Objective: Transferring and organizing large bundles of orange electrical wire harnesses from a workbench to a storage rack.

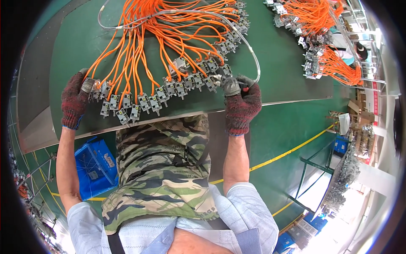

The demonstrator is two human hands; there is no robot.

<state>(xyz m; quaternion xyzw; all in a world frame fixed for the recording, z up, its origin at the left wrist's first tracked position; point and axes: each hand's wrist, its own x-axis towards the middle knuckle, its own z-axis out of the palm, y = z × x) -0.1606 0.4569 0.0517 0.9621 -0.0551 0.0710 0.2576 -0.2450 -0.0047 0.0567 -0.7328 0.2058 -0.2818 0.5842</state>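
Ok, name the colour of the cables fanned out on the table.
The cables are orange, clearest in the head view.

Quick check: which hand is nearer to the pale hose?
Right. The right hand is right at the lower end of the pale hose; the left hand is farther off, to the hose's left, beside the leftmost grey connectors.

A cable bundle (150, 26) fans out on a worktop (80, 46) — connectors (144, 102) along its near and right ends, a tube (250, 47) lying across it and down its right side. The left grip (74, 99) is at the bundle's left edge, the right grip (244, 101) at its near right. More cables (313, 17) lie farther right; a crate (111, 175) sits before its left end.
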